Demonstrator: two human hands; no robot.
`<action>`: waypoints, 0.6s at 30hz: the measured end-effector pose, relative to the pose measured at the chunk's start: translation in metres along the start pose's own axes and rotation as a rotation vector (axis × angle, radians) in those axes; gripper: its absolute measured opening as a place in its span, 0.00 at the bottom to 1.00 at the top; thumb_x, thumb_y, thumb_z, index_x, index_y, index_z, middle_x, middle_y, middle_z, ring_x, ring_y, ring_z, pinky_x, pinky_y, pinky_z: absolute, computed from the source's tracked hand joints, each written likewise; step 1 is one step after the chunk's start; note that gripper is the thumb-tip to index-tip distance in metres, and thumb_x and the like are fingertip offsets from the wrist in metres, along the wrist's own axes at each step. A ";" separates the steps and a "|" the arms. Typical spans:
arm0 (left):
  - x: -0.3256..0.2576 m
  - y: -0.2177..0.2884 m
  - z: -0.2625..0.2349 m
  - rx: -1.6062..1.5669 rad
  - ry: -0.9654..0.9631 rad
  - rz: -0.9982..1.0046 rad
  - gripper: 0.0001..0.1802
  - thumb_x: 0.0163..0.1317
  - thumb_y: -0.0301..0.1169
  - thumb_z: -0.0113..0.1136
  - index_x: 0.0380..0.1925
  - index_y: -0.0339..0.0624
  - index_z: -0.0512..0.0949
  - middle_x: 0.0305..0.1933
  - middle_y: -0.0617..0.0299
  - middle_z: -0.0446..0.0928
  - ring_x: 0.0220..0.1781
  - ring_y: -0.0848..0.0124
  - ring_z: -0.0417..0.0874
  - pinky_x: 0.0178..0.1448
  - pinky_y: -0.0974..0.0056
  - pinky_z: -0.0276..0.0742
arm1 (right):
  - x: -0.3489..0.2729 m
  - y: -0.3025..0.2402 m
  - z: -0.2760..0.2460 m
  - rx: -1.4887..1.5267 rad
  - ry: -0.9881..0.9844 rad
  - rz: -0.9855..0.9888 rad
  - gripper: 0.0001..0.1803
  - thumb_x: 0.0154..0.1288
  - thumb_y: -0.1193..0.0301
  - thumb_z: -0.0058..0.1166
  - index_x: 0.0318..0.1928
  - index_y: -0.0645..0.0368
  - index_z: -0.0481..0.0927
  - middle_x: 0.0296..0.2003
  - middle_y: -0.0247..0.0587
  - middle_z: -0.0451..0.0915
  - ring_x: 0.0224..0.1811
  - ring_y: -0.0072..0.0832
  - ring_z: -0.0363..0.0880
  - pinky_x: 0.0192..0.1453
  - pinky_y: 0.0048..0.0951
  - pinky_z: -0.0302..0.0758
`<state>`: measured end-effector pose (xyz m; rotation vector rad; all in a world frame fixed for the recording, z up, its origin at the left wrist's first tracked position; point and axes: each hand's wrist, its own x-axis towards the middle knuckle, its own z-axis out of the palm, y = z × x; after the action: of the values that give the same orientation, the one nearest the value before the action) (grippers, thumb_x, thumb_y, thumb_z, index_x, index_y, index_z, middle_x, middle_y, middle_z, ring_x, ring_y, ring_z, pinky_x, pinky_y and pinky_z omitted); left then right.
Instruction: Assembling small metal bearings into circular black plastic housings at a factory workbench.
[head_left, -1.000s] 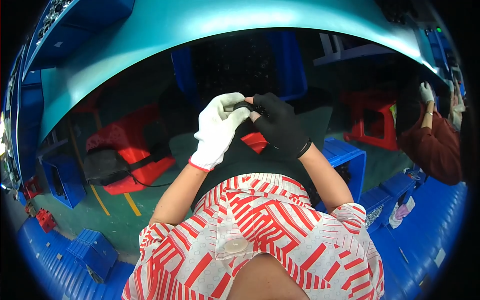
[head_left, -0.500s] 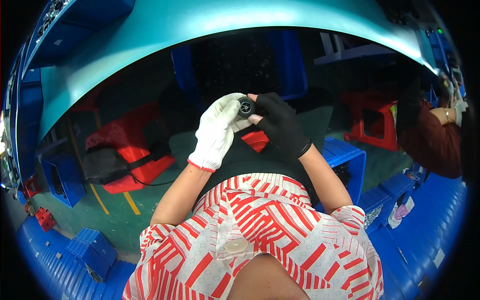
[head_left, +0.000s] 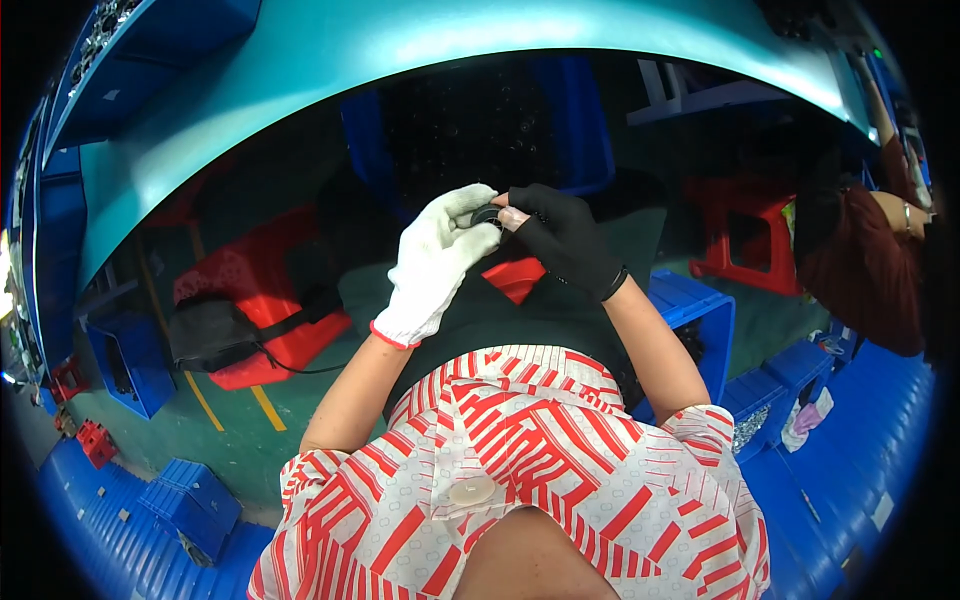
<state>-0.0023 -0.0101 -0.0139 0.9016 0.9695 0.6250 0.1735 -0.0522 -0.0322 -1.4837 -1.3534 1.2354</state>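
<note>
A small black wheel (head_left: 486, 214) is held between my two hands above my lap. My left hand (head_left: 437, 248), in a white knitted glove with a red cuff, pinches it from the left between thumb and fingers. From the right, my right hand (head_left: 562, 238), in a black glove with bare fingertips, closes its thumb and forefinger on the wheel's edge. The thumbs and fingers cover much of the wheel, and its spoked face is hardly visible.
Beyond my hands a blue bin (head_left: 585, 125) stands under the curved teal table edge (head_left: 480, 35). Left is a red stool (head_left: 260, 340) with a black bag (head_left: 215, 332); right, another red stool (head_left: 705, 240) and a blue crate (head_left: 715, 335). A co-worker's sleeve (head_left: 875, 270) shows far right.
The wheel has turned so that its spoked face no longer points at me. My right thumb has moved up onto it, and my left thumb has shifted toward the right across it.
</note>
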 end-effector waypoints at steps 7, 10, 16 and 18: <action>0.002 -0.002 -0.003 0.026 -0.035 0.015 0.29 0.55 0.18 0.62 0.58 0.27 0.67 0.51 0.50 0.76 0.49 0.69 0.81 0.55 0.68 0.78 | 0.000 0.006 0.011 0.189 0.056 0.118 0.13 0.66 0.68 0.53 0.46 0.62 0.81 0.39 0.43 0.81 0.41 0.31 0.81 0.46 0.27 0.74; 0.004 -0.005 -0.004 -0.017 -0.044 0.015 0.29 0.54 0.18 0.62 0.58 0.27 0.66 0.51 0.49 0.76 0.50 0.68 0.81 0.55 0.67 0.79 | -0.001 0.010 0.013 0.197 0.042 0.097 0.13 0.66 0.68 0.54 0.46 0.62 0.81 0.38 0.42 0.81 0.40 0.30 0.80 0.46 0.27 0.74; 0.003 -0.005 0.001 0.335 -0.007 0.149 0.30 0.55 0.17 0.61 0.60 0.29 0.66 0.53 0.47 0.75 0.51 0.66 0.81 0.55 0.66 0.79 | 0.002 -0.004 0.006 -0.079 0.026 -0.032 0.12 0.63 0.66 0.57 0.43 0.61 0.82 0.34 0.43 0.80 0.37 0.31 0.81 0.42 0.28 0.74; 0.001 0.001 0.002 0.377 -0.035 0.157 0.32 0.56 0.18 0.61 0.62 0.31 0.65 0.55 0.45 0.75 0.51 0.64 0.81 0.56 0.65 0.78 | 0.001 -0.003 0.005 -0.120 0.035 -0.057 0.12 0.62 0.65 0.57 0.42 0.60 0.82 0.34 0.44 0.80 0.35 0.32 0.80 0.40 0.29 0.74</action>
<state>0.0003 -0.0099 -0.0132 1.3288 1.0087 0.5650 0.1680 -0.0513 -0.0306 -1.5304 -1.4581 1.1050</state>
